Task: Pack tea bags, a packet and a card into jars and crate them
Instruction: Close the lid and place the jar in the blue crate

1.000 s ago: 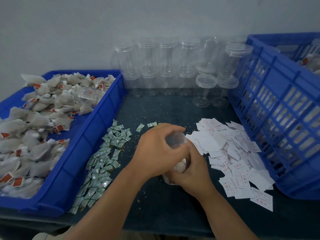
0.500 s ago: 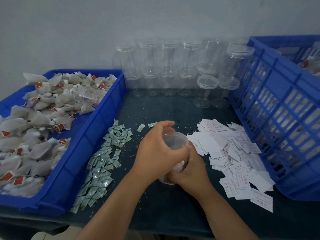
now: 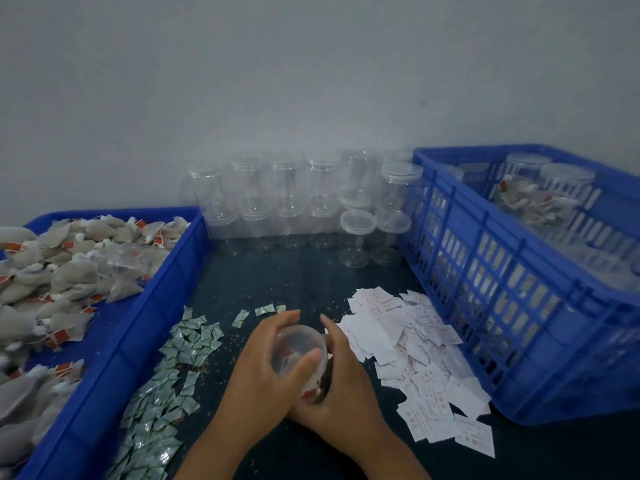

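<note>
Gripping a clear jar (image 3: pixel 299 346) from both sides, the left hand (image 3: pixel 263 375) and the right hand (image 3: pixel 346 396) hold it at the front middle of the dark counter (image 3: pixel 294 278), as the head view shows. The left hand's fingers curl round the jar's near side, with the thumb laid across its wall. The right hand wraps the far side, its forefinger raised beside the rim. The jar leans toward the camera, and pale bags with red tags show through its wall. Whether it touches the counter cannot be told.

Left of the hands lies a strip of small green packets (image 3: pixel 173 375), just beside a blue tray (image 3: pixel 162 306) heaped with tea bags (image 3: pixel 69 271). Right of the hands spreads a loose pile of white cards (image 3: pixel 415 358), reaching to the foot of a blue slatted crate (image 3: pixel 502 299). Inside the crate, at its far end, stand filled jars (image 3: pixel 554 188) with lids on. Empty jars (image 3: pixel 284 202) are stacked two high along the grey wall (image 3: pixel 311 81), between the tray and the crate.
</note>
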